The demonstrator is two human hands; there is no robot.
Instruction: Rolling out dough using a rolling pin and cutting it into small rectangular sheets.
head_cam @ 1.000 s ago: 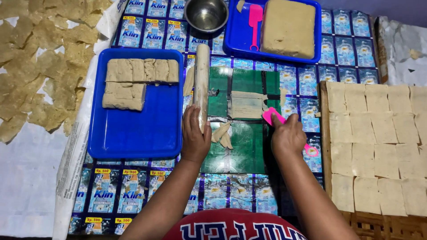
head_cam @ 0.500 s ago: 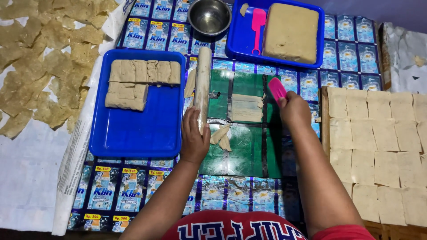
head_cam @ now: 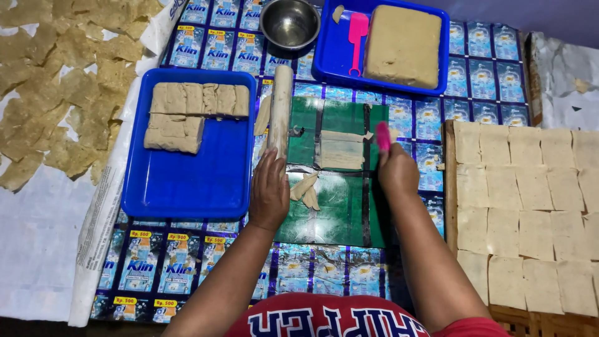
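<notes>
Overhead view of a dough-working station. The left hand [head_cam: 269, 190] rests palm-down, fingers extended and loosely flat, on the near end of a pale rolling pin [head_cam: 280, 109], whose long axis runs away from the person, toward a steel bowl [head_cam: 290, 23]. The right hand [head_cam: 397, 170] is closed around a pink scraper [head_cam: 382, 135], its blade pointing away from the body. Between the two hands, on a green work mat [head_cam: 337, 206], lies a flattened rectangular dough sheet [head_cam: 340, 150], long axis crosswise; it sits just left of the scraper and beyond the right fingers, nearer the right hand than the left. Small dough trimmings [head_cam: 306, 190] lie just right of the left hand. A blue tray [head_cam: 187, 187] holds dough blocks at left; cut dough squares [head_cam: 530, 206] cover a board at right.
</notes>
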